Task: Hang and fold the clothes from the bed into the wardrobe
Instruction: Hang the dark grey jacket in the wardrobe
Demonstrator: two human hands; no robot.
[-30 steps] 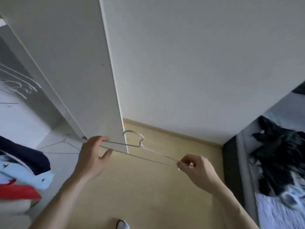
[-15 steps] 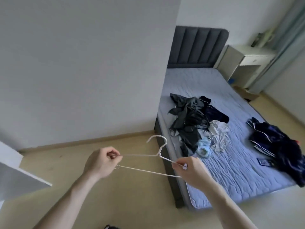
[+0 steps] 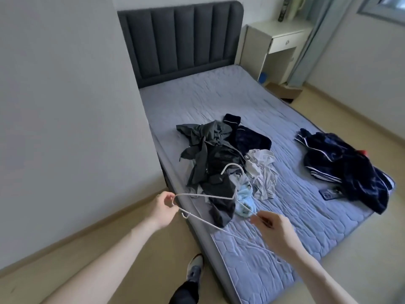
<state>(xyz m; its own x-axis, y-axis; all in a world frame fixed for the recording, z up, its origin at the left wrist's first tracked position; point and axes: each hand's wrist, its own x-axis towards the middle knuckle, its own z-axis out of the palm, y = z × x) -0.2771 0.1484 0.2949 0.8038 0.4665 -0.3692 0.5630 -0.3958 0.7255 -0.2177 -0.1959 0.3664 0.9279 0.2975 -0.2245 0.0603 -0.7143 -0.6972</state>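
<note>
I hold a thin white wire hanger (image 3: 203,195) over the near corner of the bed (image 3: 219,95). My left hand (image 3: 163,208) pinches its left end. My right hand (image 3: 275,231) grips its right end, fingers curled around the wire. The hook points up toward a heap of clothes (image 3: 221,159) on the mattress: dark grey and black garments, a white-grey shirt (image 3: 262,170) and a light blue piece (image 3: 244,201). A navy jacket with white stripes (image 3: 344,167) lies apart at the bed's right edge. The wardrobe is out of view.
A dark padded headboard (image 3: 182,38) stands at the far end. A white bedside table (image 3: 276,47) sits to its right. A dark flat object (image 3: 329,193) lies by the navy jacket. A white wall (image 3: 65,106) runs along the left. My shoe (image 3: 195,267) is on the floor.
My view has swung from the wardrobe door round to the bed. Both hands have carried the hanger along and now hold it over the bed's near corner, closer to the heap.
</note>
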